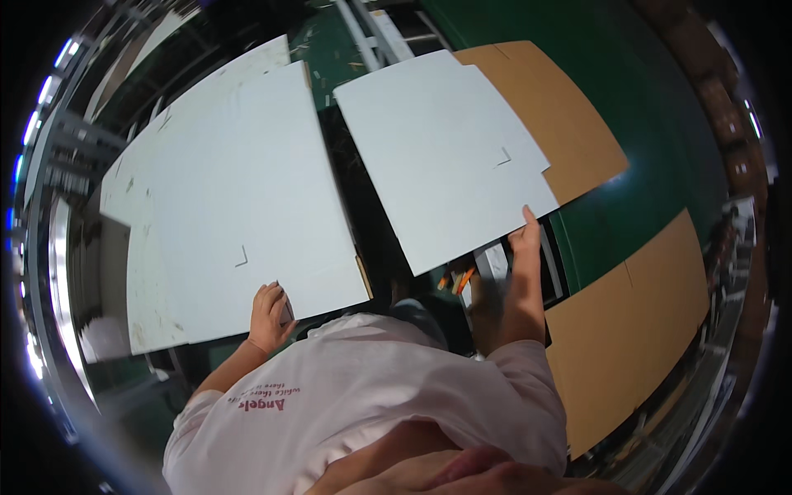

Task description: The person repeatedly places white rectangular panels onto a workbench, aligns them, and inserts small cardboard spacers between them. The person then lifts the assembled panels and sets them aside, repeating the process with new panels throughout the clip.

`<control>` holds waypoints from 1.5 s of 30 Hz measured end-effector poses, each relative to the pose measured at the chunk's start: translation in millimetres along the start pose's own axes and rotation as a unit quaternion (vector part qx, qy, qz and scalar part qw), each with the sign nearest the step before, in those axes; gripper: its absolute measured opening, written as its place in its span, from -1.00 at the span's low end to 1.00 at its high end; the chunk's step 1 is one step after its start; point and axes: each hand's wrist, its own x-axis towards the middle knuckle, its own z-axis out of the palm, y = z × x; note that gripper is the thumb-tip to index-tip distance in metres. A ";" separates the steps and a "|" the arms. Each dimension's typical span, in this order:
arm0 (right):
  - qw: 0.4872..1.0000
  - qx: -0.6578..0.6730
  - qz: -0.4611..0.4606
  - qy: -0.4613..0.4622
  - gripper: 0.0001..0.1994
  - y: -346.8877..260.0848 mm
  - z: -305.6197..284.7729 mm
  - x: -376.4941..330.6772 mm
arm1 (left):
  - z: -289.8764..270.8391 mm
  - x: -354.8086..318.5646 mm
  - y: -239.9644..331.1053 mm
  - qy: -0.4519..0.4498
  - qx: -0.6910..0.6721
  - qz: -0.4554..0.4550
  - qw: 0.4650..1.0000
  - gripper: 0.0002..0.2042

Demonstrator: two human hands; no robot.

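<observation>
My right hand [525, 234] pinches the near edge of a white cardboard sheet [445, 148], its thumb on top and its other fingers hidden underneath. That sheet has notched corners and a small L-shaped cut, and it partly covers a brown cardboard sheet [569, 124]. To the left lies another large white sheet [231, 181], also with an L-shaped cut, on top of a scuffed, stained white board [136, 272]. At this sheet's near edge, my left hand [268, 318] is closed around a small greyish-brown block-like thing whose kind I cannot make out.
A dark gap [363, 190] separates the two white sheets. Another brown sheet [635, 330] lies at the right over a green surface [610, 239]. Orange-handled tools [464, 280] sit below the right sheet's near edge. Metal rails [371, 33] stand at the far side.
</observation>
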 end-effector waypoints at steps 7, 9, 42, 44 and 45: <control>0.977 -0.008 -0.012 -0.213 -0.55 -47.4 181.4 -64.8 | 0.4 -9.8 -0.3 -0.019 -0.012 -0.045 0.999 -0.32; 0.978 -0.005 -0.003 -0.208 -0.55 -23.3 216.8 -115.5 | 0.1 -12.6 0.1 -0.015 -0.026 -0.055 0.998 -0.34; 0.510 -0.555 0.164 -0.637 -0.86 217.3 194.0 -308.2 | -14.0 -23.5 -10.4 0.087 -0.067 0.002 0.994 -0.65; 0.672 -0.548 0.086 -0.491 -0.79 155.3 216.0 -254.2 | -15.4 -18.6 -1.0 0.089 -0.025 -0.017 0.996 -0.67; 0.810 -0.476 0.000 -0.342 -0.66 139.0 217.1 -230.9 | -11.1 -15.9 -1.5 0.096 -0.013 -0.016 0.995 -0.68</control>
